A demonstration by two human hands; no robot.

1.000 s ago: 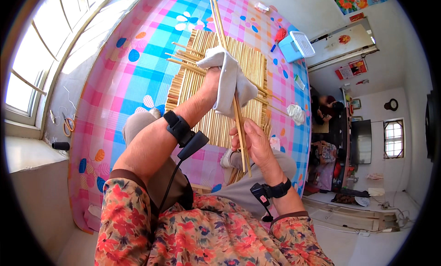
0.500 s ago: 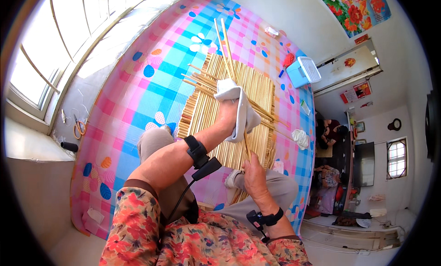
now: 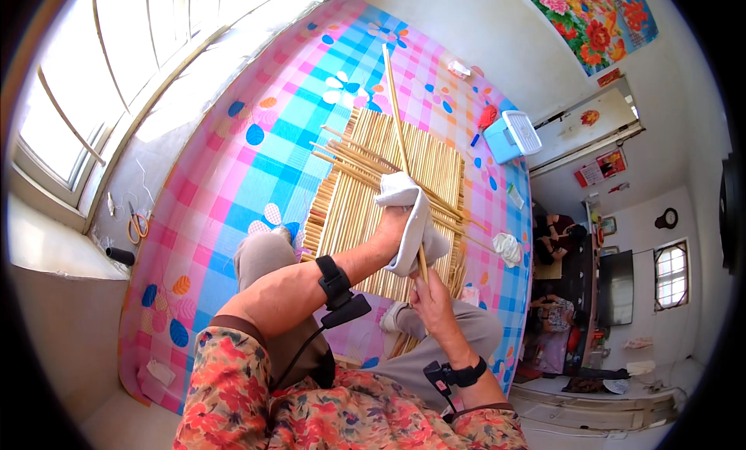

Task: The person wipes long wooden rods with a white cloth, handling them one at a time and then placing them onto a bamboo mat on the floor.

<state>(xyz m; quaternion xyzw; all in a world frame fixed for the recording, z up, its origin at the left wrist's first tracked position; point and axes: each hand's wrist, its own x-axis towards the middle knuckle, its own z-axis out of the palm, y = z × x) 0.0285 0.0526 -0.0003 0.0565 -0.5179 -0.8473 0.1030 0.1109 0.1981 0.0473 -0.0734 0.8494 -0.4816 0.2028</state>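
Note:
My left hand [image 3: 394, 223] is closed in a white-grey cloth [image 3: 413, 225], which is wrapped around a long, thin wooden stick [image 3: 395, 100]. The cloth hides most of its fingers. Near the stick's lower end, my right hand [image 3: 434, 298] grips it with closed fingers, close below the cloth. The stick points away from me, above a mat-like layer of many pale sticks [image 3: 361, 232] laid side by side. Several loose sticks [image 3: 353, 158] lie across that layer, passing under the held stick and the cloth.
A pink and blue checked sheet [image 3: 210, 294] spreads beneath everything. Orange-handled scissors [image 3: 137, 228] and a dark cylinder [image 3: 120, 256] rest on the window ledge at left. A blue bin with a white lid [image 3: 509, 137] and a crumpled white cloth [image 3: 507, 249] are at right. People sit farther right.
My left hand and the cloth have slid down the stick toward my right hand. Two stick lengths showed apart at the far end; one line shows now. My right hand has shifted slightly nearer me.

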